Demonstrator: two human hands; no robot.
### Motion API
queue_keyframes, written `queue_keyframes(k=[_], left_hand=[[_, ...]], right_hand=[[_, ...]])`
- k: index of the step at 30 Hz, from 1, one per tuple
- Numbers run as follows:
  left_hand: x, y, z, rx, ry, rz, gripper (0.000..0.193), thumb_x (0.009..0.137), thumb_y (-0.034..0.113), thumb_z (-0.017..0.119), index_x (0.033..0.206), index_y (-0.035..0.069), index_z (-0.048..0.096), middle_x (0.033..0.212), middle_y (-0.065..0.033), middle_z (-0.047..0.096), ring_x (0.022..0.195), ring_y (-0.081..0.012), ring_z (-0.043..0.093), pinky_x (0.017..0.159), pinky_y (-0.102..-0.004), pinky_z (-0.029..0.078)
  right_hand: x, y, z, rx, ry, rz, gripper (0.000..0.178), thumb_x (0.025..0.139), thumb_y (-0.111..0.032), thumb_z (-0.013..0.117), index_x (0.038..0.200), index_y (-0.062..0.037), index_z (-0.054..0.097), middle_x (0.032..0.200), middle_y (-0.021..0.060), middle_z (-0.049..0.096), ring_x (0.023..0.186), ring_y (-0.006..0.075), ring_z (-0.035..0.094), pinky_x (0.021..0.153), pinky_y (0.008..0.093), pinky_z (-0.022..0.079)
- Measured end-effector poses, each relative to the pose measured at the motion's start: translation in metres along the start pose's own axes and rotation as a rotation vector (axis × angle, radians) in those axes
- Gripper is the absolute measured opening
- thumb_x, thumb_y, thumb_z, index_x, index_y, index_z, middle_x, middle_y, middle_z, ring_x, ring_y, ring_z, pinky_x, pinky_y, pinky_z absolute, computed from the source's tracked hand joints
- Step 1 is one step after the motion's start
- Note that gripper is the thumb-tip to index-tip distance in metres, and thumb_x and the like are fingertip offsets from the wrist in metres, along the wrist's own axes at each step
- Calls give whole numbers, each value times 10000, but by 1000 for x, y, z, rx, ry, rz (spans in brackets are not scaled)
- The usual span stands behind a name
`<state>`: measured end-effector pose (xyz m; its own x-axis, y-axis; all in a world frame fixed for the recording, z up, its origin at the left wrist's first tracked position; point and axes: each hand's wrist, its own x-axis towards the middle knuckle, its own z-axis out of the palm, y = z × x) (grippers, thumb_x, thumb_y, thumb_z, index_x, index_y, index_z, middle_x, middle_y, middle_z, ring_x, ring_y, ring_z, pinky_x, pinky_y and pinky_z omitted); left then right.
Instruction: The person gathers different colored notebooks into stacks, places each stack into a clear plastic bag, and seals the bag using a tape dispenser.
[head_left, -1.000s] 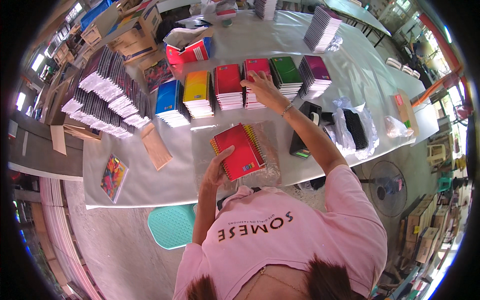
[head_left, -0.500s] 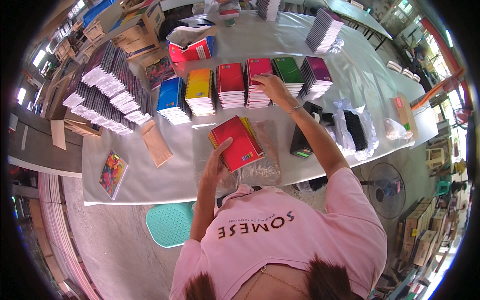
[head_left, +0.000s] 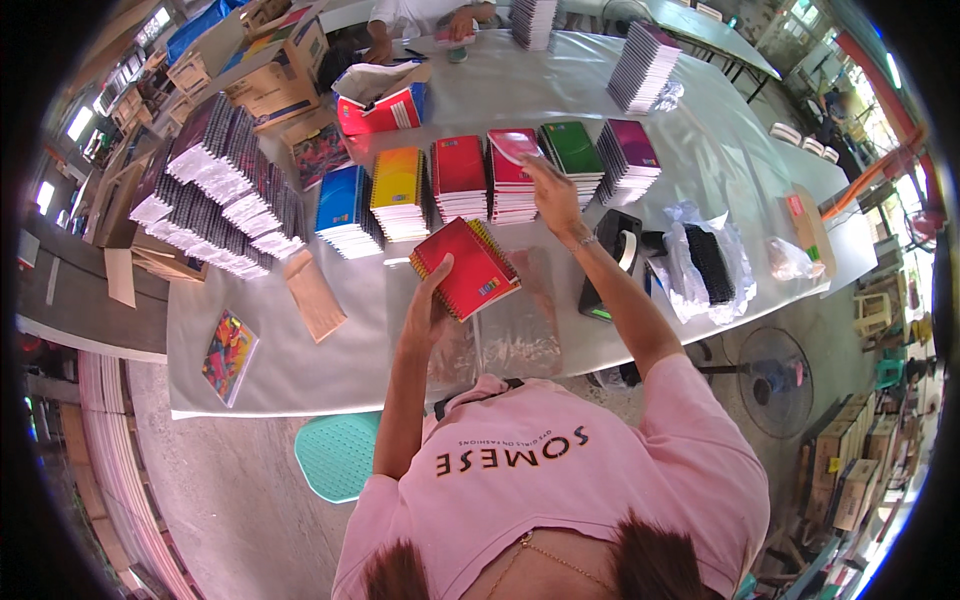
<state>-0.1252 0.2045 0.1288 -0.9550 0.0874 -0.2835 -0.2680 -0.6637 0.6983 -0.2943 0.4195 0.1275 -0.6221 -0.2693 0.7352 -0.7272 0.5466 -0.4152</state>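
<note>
My left hand (head_left: pixel 428 305) holds a small stack of spiral notebooks (head_left: pixel 468 266) with a red cover on top, lifted a little above the table. My right hand (head_left: pixel 551 186) reaches forward and lifts the top red-and-white notebook (head_left: pixel 513 147) off its pile. That pile stands in a row of notebook stacks: blue (head_left: pixel 343 207), yellow-orange (head_left: pixel 398 190), red (head_left: pixel 459 175), green (head_left: pixel 573 149) and purple (head_left: pixel 630 157). Clear plastic bags (head_left: pixel 518 322) lie flat under my left hand.
A long table with a grey cover (head_left: pixel 330 350) carries black-and-white notebook stacks (head_left: pixel 215 195) at left, a tape dispenser (head_left: pixel 612 262), a bag of black items (head_left: pixel 708 262) and a brown envelope (head_left: pixel 313 294). Another person's hands (head_left: pixel 452 22) work at the far side. A teal stool (head_left: pixel 338 452) stands below.
My left hand has raised the red-topped stack slightly up and right. My right hand has closed on the top notebook of the red-and-white pile and begun lifting it.
</note>
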Motion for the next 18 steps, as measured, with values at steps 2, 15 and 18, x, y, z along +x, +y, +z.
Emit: queue_keyframes(k=[2,15,18], left_hand=[[0,2,-2,-10,5,26,537,888,406,631,1254,35,503,1128,-68,625,988,-152,630,836,-297,523],[3,-6,-3,2,58,-54,473,846,278,695,1216,35,528,1075,-93,635,920,-177,650,800,-309,549],[-4,-9,-1,-50,73,-73,464,838,265,706,1196,24,535,1060,-99,637,902,-179,655,781,-312,559]], right_hand=[[0,-29,-7,-1,114,-61,431,775,96,542,1170,-64,607,1162,115,639,1077,296,614,910,363,520],[-32,-81,-34,50,-294,-80,379,811,-77,607,1189,-112,607,1185,98,604,1150,280,530,989,415,421],[19,0,-36,-351,83,98,316,855,-135,602,1163,-64,600,1148,179,588,1171,349,458,932,478,411]])
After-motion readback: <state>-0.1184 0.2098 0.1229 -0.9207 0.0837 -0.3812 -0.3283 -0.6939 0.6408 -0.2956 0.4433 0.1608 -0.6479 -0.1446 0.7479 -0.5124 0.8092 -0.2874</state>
